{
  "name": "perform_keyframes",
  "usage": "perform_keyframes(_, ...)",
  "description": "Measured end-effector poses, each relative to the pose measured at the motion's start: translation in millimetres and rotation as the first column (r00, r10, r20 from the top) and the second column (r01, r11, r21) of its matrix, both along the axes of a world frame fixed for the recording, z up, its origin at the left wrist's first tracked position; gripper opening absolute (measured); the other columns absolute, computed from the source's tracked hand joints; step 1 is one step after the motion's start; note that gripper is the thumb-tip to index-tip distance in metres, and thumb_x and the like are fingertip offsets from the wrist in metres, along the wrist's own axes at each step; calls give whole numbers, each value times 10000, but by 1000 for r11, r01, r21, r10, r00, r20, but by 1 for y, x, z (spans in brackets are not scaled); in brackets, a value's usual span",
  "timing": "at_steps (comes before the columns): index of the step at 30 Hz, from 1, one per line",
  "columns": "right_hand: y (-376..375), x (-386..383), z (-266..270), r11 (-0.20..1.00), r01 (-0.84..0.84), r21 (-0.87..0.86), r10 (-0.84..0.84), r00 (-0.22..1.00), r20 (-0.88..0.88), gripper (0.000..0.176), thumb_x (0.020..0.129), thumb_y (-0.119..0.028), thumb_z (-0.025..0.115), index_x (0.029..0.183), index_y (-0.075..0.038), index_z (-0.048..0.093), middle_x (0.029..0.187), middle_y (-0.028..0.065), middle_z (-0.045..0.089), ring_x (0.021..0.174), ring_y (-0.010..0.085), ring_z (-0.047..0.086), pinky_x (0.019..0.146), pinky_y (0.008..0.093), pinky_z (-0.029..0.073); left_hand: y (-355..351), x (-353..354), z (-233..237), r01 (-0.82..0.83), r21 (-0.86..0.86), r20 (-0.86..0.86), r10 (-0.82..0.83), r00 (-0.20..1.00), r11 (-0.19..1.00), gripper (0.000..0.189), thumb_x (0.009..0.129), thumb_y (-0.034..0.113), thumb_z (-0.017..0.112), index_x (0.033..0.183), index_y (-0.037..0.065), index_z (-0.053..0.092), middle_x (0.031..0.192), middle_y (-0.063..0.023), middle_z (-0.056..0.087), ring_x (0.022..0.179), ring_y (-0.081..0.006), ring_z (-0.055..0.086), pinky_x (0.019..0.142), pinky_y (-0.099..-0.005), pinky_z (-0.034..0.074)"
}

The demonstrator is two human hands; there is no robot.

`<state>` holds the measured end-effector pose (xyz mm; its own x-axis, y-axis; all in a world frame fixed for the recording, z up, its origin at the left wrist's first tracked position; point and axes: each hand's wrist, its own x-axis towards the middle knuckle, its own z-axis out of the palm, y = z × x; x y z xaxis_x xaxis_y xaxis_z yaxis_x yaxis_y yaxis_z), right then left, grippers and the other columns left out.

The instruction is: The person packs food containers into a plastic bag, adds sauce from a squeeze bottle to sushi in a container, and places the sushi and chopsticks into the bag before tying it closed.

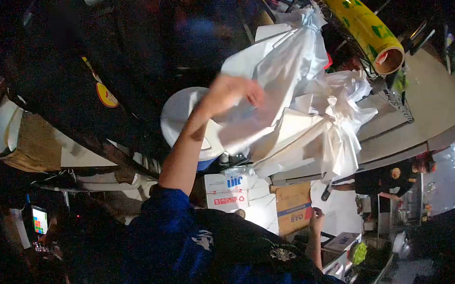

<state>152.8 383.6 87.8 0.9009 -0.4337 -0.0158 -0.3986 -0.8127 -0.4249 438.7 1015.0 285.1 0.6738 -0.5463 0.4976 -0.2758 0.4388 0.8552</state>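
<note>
My left hand (233,94), blurred by motion, reaches over a white plastic bag (285,56) with a gathered top. Its fingers bend toward the bag's side, and smearing hides their grip. Beneath that wrist lies a round white surface (177,116). A second white plastic bag (335,136), crumpled and bunched at its top, is beside the first. Lower right, my right hand (318,218) has its fingers curled close to a brown cardboard box (293,203) with a blue stripe. I cannot tell what, if anything, those fingers hold.
A yellow roll with green print (363,24) lies at the upper right, by a wire rack (398,105). White printed boxes (226,193) stand close to my body. People in dark clothes (384,185) are at the right. A lit screen (40,221) is far left, below a cardboard box (34,144).
</note>
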Motion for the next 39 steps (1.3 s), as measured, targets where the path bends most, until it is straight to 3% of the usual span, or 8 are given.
perform_keyframes(2, 12, -11, -11, 996, -88, -10, 88, 991, 97, 161, 922, -141, 600, 1025, -30, 655, 963, 149, 675, 806, 248, 626, 702, 378, 493, 7, 45, -16, -843, -15, -134, 834, 535, 538, 331, 969, 200, 556, 1224, -8, 590, 1244, -147, 612, 1142, -274, 597, 1002, -371, 436)
perform_keyframes(4, 82, -16, 47, 971, 90, 223, -40, 975, -218, 179, 946, -163, 591, 1066, -42, 646, 965, 116, 668, 818, 204, 627, 722, 348, 505, -17, 93, -70, -990, -29, 341, 933, 118, 136, 346, 975, 171, 541, 1267, -15, 550, 1226, -118, 618, 1104, -230, 598, 939, -322, 459)
perform_keyframes(7, 69, -50, -10, 940, -285, 189, 266, 956, 121, 304, 941, -251, 595, 1037, 32, 654, 862, 114, 679, 728, 151, 590, 661, 320, 476, -27, 102, -69, -670, 55, -236, 662, 711, 740, 338, 962, 192, 540, 1236, 0, 585, 1160, -84, 637, 1031, -168, 588, 866, -276, 466)
perform_keyframes(12, 88, -82, -30, 931, -161, 327, 167, 986, 12, 341, 943, -281, 598, 1066, 34, 642, 835, 114, 662, 706, 164, 583, 653, 327, 473, 14, 56, -23, -160, -171, -541, 43, 840, 972, 357, 899, 72, 529, 1246, 16, 596, 1186, -99, 642, 1089, -177, 581, 909, -320, 473)
perform_keyframes(19, 122, -103, -46, 948, -149, 280, 196, 969, -149, 373, 931, -316, 602, 1057, 32, 648, 869, 154, 683, 816, 231, 653, 719, 349, 502, -61, 70, -26, -771, 41, 521, 645, 559, 636, 448, 821, 128, 678, 1246, 18, 588, 1221, -162, 642, 1105, -250, 612, 903, -344, 484)
perform_keyframes(23, 140, -105, -57, 898, -255, 358, 308, 946, -98, 298, 935, -236, 599, 1034, 40, 654, 849, 126, 682, 747, 177, 611, 685, 331, 497, -66, 38, 5, -708, 621, 206, 802, 561, 336, 375, 831, 95, 638, 1186, -20, 605, 1145, -191, 664, 1093, -298, 630, 942, -357, 474)
perform_keyframes(29, 141, -115, -68, 874, -113, 472, 212, 964, -161, 300, 917, -261, 620, 1026, 12, 677, 888, 198, 699, 808, 288, 674, 727, 378, 519, -23, 21, -5, -738, -48, -232, 711, 663, 673, 309, 850, 180, 665, 1090, -8, 621, 1021, -131, 675, 885, -293, 657, 827, -376, 509)
perform_keyframes(39, 196, -59, -17, 860, -298, 414, 354, 933, -62, 278, 919, -244, 621, 1058, -9, 673, 942, 205, 692, 863, 288, 671, 769, 371, 522, -44, -14, -3, -739, 127, 144, 725, 674, 662, 264, 850, 160, 653, 1044, -15, 619, 958, -145, 659, 837, -292, 645, 776, -379, 500)
